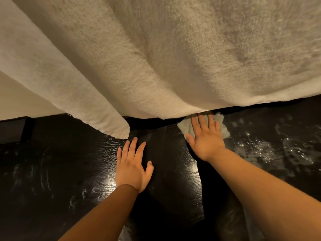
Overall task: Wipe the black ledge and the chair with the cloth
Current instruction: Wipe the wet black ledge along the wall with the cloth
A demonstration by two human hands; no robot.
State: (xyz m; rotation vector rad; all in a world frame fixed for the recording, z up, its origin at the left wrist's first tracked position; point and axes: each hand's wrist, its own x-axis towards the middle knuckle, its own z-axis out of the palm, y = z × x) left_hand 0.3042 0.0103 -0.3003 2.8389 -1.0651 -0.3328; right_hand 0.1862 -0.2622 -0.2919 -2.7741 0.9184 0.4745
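A pale fluffy blanket (173, 58) overhung the black ledge (52, 171). The right hand (205, 141) pressed the cloth (186, 127) with straight fingers. The left hand (132, 167) lay flat and empty.

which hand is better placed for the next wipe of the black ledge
Right. The right hand presses flat on the cloth at the far edge of the ledge, below the hanging blanket. The left hand rests bare on the ledge, apart from the cloth.

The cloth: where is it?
The cloth lies right of centre in the head view, on the black ledge under the right hand, beside the hanging blanket.
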